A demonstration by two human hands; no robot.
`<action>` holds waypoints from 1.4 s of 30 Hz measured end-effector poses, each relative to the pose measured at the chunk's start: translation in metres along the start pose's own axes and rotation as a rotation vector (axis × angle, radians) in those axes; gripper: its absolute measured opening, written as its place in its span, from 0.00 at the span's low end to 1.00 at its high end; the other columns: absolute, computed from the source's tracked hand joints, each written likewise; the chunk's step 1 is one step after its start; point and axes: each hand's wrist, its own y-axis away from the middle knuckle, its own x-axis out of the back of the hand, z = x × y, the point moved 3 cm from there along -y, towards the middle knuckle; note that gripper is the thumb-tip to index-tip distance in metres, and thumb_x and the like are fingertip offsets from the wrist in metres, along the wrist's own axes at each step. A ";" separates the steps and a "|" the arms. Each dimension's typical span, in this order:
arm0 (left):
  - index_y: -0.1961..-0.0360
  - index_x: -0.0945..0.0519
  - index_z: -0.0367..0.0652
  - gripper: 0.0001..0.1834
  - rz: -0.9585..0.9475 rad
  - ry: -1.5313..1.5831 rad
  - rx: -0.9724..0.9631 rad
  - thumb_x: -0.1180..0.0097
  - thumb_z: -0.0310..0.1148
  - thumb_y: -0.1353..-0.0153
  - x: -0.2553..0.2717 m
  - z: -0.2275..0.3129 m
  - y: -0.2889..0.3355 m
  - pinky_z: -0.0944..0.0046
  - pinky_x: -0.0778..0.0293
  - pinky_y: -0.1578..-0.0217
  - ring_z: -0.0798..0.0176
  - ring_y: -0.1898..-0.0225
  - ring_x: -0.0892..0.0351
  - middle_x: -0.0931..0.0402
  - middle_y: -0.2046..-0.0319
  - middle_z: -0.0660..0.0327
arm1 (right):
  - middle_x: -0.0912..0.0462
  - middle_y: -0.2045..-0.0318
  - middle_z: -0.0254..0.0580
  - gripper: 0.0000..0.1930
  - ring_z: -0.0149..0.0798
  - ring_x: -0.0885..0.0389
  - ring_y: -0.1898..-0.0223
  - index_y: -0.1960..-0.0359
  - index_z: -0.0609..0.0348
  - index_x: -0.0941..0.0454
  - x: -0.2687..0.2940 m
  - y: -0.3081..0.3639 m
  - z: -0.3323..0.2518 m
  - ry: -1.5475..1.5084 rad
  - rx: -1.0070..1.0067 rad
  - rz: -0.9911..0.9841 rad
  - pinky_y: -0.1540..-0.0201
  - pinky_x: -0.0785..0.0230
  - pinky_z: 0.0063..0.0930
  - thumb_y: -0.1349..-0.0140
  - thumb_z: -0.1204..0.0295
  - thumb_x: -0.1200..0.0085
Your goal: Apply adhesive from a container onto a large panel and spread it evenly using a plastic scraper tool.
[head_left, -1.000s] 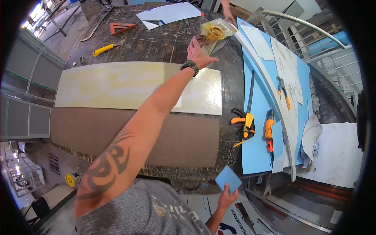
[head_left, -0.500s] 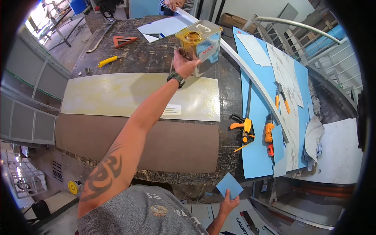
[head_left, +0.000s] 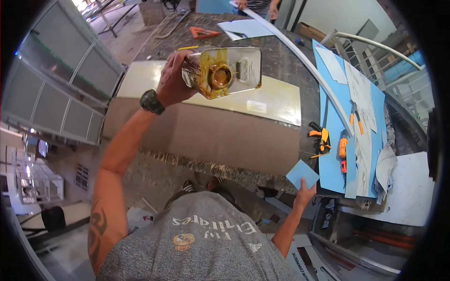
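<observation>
My left hand (head_left: pixel 174 78) grips a rectangular metal can (head_left: pixel 244 75) by its side, holding it up over the bench. The can is tilted so that its top faces me. Amber, sticky-looking residue is smeared around the round opening. Beneath lies a pale panel with yellowish streaks (head_left: pixel 276 100) and a small white label. Along its near side is a brown sheet (head_left: pixel 220 136). Low at the right, near the bench's front edge, my right hand (head_left: pixel 305 192) pinches a small light-blue square piece (head_left: pixel 301 173).
Blue and marble-patterned sheets (head_left: pixel 358 140) lie on the right, with a long white strip (head_left: pixel 300 55), a clamp (head_left: pixel 321 139), a drill (head_left: pixel 343 147) and pliers (head_left: pixel 356 117). A red triangle square (head_left: pixel 205 33) rests at the back. Another person's hand (head_left: pixel 242 4) holds the strip's far end.
My left hand has brought the can from the bench's far side back toward me and tipped its top my way. The blue piece has risen with my right hand. The view has shifted.
</observation>
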 end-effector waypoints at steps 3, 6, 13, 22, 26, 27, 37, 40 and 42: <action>0.41 0.32 0.42 0.44 -0.027 -0.076 -0.063 0.26 0.27 0.64 0.064 0.003 0.029 0.50 0.27 0.44 0.44 0.48 0.25 0.25 0.46 0.54 | 0.15 0.55 0.49 0.22 0.39 0.18 0.60 0.43 0.72 0.25 -0.016 0.020 0.001 -0.106 0.016 -0.048 0.55 0.25 0.29 0.38 0.77 0.37; 0.40 0.31 0.42 0.42 -0.026 -0.150 -0.161 0.28 0.26 0.62 0.111 0.008 0.058 0.51 0.26 0.44 0.44 0.46 0.25 0.26 0.45 0.53 | 0.16 0.56 0.48 0.20 0.38 0.18 0.61 0.45 0.71 0.24 -0.017 0.037 0.000 -0.079 -0.018 -0.051 0.55 0.25 0.28 0.38 0.77 0.37; 0.39 0.30 0.41 0.42 -0.137 -0.247 -0.176 0.31 0.23 0.61 0.160 0.012 0.101 0.52 0.27 0.40 0.45 0.40 0.26 0.25 0.43 0.53 | 0.17 0.60 0.47 0.18 0.39 0.20 0.63 0.49 0.69 0.25 0.009 0.060 0.028 -0.010 -0.003 0.028 0.56 0.25 0.31 0.39 0.77 0.37; 0.40 0.30 0.43 0.37 -0.185 -0.344 -0.327 0.34 0.22 0.56 0.137 0.032 0.088 0.52 0.27 0.39 0.48 0.37 0.28 0.27 0.41 0.57 | 0.18 0.54 0.52 0.22 0.43 0.19 0.59 0.45 0.70 0.26 0.039 0.023 0.044 0.076 -0.030 0.012 0.53 0.25 0.33 0.41 0.76 0.36; 0.41 0.30 0.44 0.33 -0.252 -0.357 -0.416 0.34 0.24 0.51 0.093 0.054 0.068 0.49 0.28 0.37 0.49 0.36 0.29 0.27 0.41 0.58 | 0.18 0.53 0.55 0.25 0.47 0.19 0.57 0.43 0.71 0.27 0.048 -0.011 0.044 0.184 0.078 -0.022 0.50 0.26 0.35 0.41 0.75 0.36; 0.41 0.30 0.44 0.32 -0.273 -0.361 -0.448 0.35 0.25 0.49 0.081 0.060 0.061 0.49 0.28 0.37 0.50 0.35 0.29 0.27 0.41 0.58 | 0.18 0.52 0.55 0.26 0.48 0.19 0.56 0.42 0.72 0.28 0.051 -0.021 0.044 0.217 0.115 -0.031 0.49 0.26 0.36 0.42 0.74 0.35; 0.41 0.29 0.45 0.25 -0.281 -0.376 -0.651 0.40 0.26 0.41 -0.071 0.137 0.014 0.44 0.31 0.34 0.51 0.33 0.32 0.28 0.39 0.60 | 0.22 0.42 0.63 0.36 0.49 0.21 0.45 0.34 0.76 0.33 0.111 -0.140 0.097 0.625 0.278 -0.166 0.39 0.29 0.33 0.43 0.73 0.33; 0.42 0.29 0.45 0.23 -0.316 -0.362 -0.712 0.41 0.28 0.39 -0.110 0.157 0.002 0.45 0.31 0.34 0.52 0.33 0.31 0.28 0.39 0.61 | 0.23 0.40 0.64 0.37 0.50 0.22 0.43 0.33 0.75 0.33 0.103 -0.155 0.099 0.605 0.215 -0.271 0.37 0.30 0.34 0.43 0.73 0.33; 0.43 0.29 0.46 0.21 -0.333 -0.356 -0.765 0.42 0.29 0.37 -0.131 0.169 -0.004 0.45 0.31 0.35 0.53 0.33 0.31 0.28 0.40 0.61 | 0.24 0.39 0.65 0.38 0.51 0.22 0.41 0.33 0.75 0.33 0.096 -0.160 0.088 0.583 0.173 -0.374 0.36 0.31 0.35 0.44 0.73 0.32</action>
